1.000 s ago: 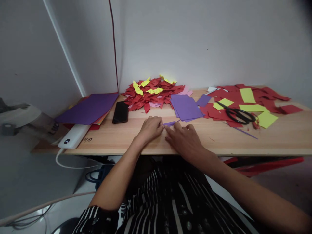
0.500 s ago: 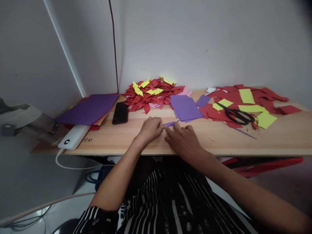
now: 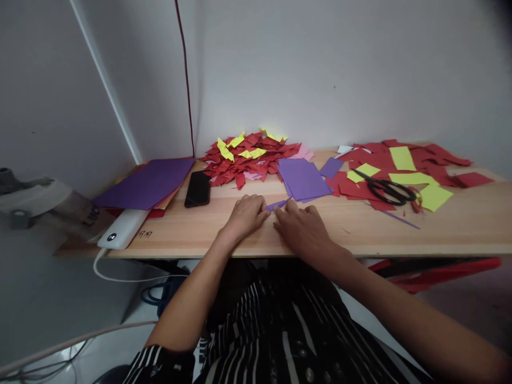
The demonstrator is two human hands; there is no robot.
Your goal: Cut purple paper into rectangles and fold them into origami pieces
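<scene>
A small folded piece of purple paper (image 3: 277, 205) lies on the wooden table between my hands, partly covered by my fingers. My left hand (image 3: 248, 212) is closed, its fingertips pinching the paper's left end. On the other side my right hand (image 3: 300, 223) has its fingers bent and pressed on the paper's right part. Just behind it sits a stack of purple paper rectangles (image 3: 304, 178), with one smaller purple piece (image 3: 332, 167) beside it. A heap of folded red papers (image 3: 252, 160) rises at the back, with a few folded yellow ones (image 3: 253, 153) on top.
At right, black-handled scissors (image 3: 386, 189) rest on cut red paper (image 3: 424, 160) and yellow squares (image 3: 436, 197). A black phone (image 3: 197, 189) lies left of the heap. Purple sheets (image 3: 150, 181) overlap a white power bank (image 3: 124, 229) with a cable. The table's front edge (image 3: 420, 255) is near my forearms.
My hands stay at the purple paper with only slight finger movement; the right fingers have shifted a little to the right. The whole view has tilted slightly.
</scene>
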